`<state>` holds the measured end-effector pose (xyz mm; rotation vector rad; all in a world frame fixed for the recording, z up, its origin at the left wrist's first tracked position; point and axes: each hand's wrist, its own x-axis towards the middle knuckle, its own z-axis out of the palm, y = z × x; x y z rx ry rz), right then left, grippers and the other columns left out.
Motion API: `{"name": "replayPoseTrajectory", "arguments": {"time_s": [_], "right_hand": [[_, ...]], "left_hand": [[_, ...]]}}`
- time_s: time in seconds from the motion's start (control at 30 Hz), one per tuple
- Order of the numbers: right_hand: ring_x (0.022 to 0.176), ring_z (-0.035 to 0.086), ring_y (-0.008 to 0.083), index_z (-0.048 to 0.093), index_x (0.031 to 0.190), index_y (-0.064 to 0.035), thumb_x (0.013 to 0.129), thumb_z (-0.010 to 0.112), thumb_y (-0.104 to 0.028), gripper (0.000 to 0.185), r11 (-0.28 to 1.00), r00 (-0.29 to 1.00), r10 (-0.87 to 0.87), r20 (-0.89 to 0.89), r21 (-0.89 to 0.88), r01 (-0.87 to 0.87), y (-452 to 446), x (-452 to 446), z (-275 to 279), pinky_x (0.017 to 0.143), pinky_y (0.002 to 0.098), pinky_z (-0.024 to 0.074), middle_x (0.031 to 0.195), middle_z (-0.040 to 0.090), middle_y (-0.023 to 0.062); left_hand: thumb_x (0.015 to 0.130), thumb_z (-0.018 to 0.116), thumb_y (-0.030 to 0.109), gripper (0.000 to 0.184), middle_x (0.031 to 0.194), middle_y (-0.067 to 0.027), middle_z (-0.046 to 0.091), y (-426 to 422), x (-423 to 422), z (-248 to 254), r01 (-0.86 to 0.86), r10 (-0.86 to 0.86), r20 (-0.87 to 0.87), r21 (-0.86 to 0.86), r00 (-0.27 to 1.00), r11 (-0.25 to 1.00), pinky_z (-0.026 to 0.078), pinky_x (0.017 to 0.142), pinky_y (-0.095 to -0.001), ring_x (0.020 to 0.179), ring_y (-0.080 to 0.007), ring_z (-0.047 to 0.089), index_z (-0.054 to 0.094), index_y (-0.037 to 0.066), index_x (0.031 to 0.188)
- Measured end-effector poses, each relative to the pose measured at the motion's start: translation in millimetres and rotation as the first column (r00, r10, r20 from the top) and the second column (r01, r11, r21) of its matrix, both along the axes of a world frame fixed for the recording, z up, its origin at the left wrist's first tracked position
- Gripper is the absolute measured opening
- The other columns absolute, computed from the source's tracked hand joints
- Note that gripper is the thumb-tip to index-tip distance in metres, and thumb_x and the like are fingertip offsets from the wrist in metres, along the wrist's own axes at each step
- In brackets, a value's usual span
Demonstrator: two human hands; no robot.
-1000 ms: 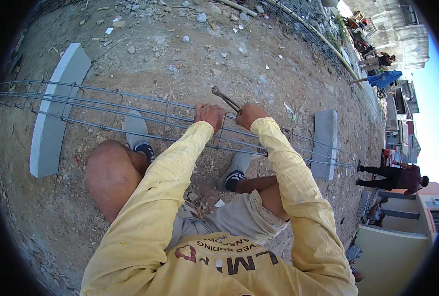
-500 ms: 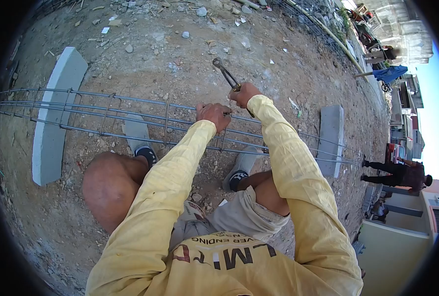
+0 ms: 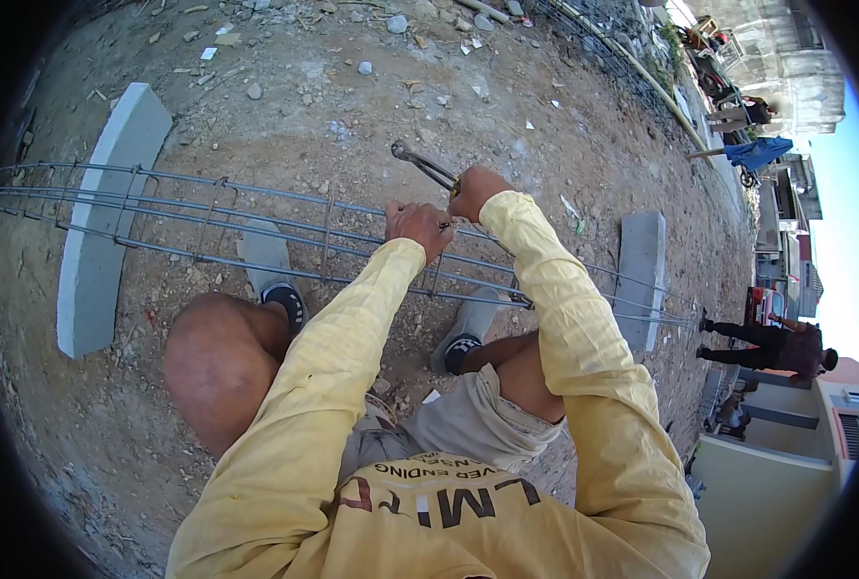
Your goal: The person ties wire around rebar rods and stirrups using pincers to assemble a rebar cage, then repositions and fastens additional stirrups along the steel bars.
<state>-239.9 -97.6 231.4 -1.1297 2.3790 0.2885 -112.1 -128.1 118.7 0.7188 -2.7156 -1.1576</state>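
Well, beyond my fingers there is open ground point(image 3: 294, 106), a broad bare stretch with room past the far bar. My right hand point(image 3: 481, 193) is closed round the handles of a pair of pincers point(image 3: 431, 171), whose head reaches out to the left, over the dirt beyond the bars. My left hand point(image 3: 420, 230), just beside it and slightly nearer me, has its fingers bent in at the far bar of the rebar cage point(image 3: 327, 232); something dark shows by the tips, perhaps wire, but it is too small for me to tell what they grip. The cage runs left and right beneath both hands, with cross ties between its long bars. Well to the left of my fingers it passes over a pale concrete block point(image 3: 87, 275), and to the right, nearer than that one, over another concrete block point(image 3: 639, 246). On my side of the fingers, room is tighter: my left shoe point(image 3: 267, 253) reaches under the bars, my right shoe point(image 3: 463, 328) stands by the near bar, and my bent knee point(image 3: 219, 367) fills the near left. Small stones point(image 3: 365, 68) lie scattered beyond my fingertips. Far off to the right are a blue cloth point(image 3: 758, 152) and a standing person point(image 3: 772, 340) in dark clothes.
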Motion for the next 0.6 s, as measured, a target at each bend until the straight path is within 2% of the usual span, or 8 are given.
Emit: {"name": "replayPoseTrajectory", "arguments": {"time_s": [0.03,0.13,0.23,0.33,0.43,0.53,0.6], "right_hand": [[0.077,0.068,0.039,0.07,0.087,0.0017,0.071,0.069,-0.024,0.031,1.0,1.0,0.015,0.001,-0.023,-0.015,-1.5,-1.1,-7.3,0.071,0.0451,0.0533,0.081,0.068,0.025],[0.075,0.067,0.0378,0.071,0.088,-0.0007,0.073,0.068,-0.024,0.028,0.993,1.0,-0.019,0.011,-0.113,0.02,-6.5,-8.1,-22.3,0.07,0.0449,0.0531,0.08,0.068,0.0234],[0.074,0.067,0.0365,0.071,0.088,-0.0036,0.076,0.067,-0.025,0.025,0.97,0.997,0.039,0.072,-0.242,-0.021,-2.1,-23.5,-30.4,0.069,0.0442,0.0524,0.078,0.068,0.0217],[0.075,0.067,0.0351,0.07,0.089,-0.0057,0.078,0.068,-0.028,0.025,0.955,0.976,-0.055,0.213,-0.276,0.114,3.3,-41.0,-40.7,0.07,0.0436,0.0516,0.077,0.068,0.0196],[0.077,0.067,0.034,0.07,0.089,-0.0065,0.079,0.069,-0.032,0.027,0.952,0.99,-0.105,0.091,-0.279,0.127,13.4,-54.8,-60.6,0.072,0.0442,0.0513,0.078,0.069,0.0178],[0.081,0.068,0.0342,0.071,0.093,-0.0058,0.081,0.068,-0.034,0.031,0.963,0.968,-0.25,-0.022,-0.109,0.246,22.3,-67.3,-85.5,0.073,0.0442,0.0523,0.085,0.07,0.0178],[0.086,0.068,0.0348,0.072,0.095,-0.0045,0.08,0.068,-0.036,0.035,0.962,0.961,-0.271,-0.063,-0.056,0.267,31.2,-67.5,-98.5,0.076,0.0438,0.0531,0.091,0.07,0.0193]], "left_hand": [[0.078,0.071,0.039,0.025,0.105,-0.0019,0.07,0.5,-0.2,0.1,-0.003,0.003,0.0,0.0,1.0,1.0,0.026,0.104,-0.0448,0.104,-0.0195,0.06,0.074,0.023,0.098],[0.078,0.071,0.039,0.025,0.104,-0.0019,0.07,1.3,-1.9,-4.3,-0.022,0.022,-0.021,-0.006,1.0,1.0,0.026,0.104,-0.0451,0.104,-0.0199,0.06,0.074,0.023,0.097],[0.078,0.071,0.037,0.022,0.101,-0.0016,0.071,0.9,-3.2,0.1,-0.035,0.035,0.001,0.026,0.999,0.999,0.027,0.103,-0.0452,0.102,-0.0206,0.061,0.075,0.022,0.094],[0.078,0.071,0.035,0.019,0.098,-0.0014,0.072,-0.7,-5.3,5.7,-0.044,0.043,0.018,0.056,0.999,0.997,0.028,0.102,-0.0449,0.099,-0.021,0.062,0.076,0.022,0.091],[0.078,0.07,0.032,0.014,0.092,-0.002,0.072,1.3,-7.9,2.9,-0.07,0.071,-0.006,0.073,0.997,0.995,0.028,0.101,-0.0441,0.096,-0.022,0.062,0.076,0.022,0.088],[0.078,0.07,0.03,0.013,0.089,-0.0026,0.072,1.6,-9.6,0.0,-0.09,0.09,-0.001,0.079,0.996,0.993,0.029,0.101,-0.0433,0.094,-0.0224,0.062,0.076,0.023,0.087],[0.078,0.07,0.03,0.013,0.089,-0.0028,0.072,2.0,-10.6,1.0,-0.096,0.095,0.02,0.094,0.995,0.991,0.029,0.101,-0.0427,0.095,-0.0223,0.062,0.076,0.022,0.087]]}}
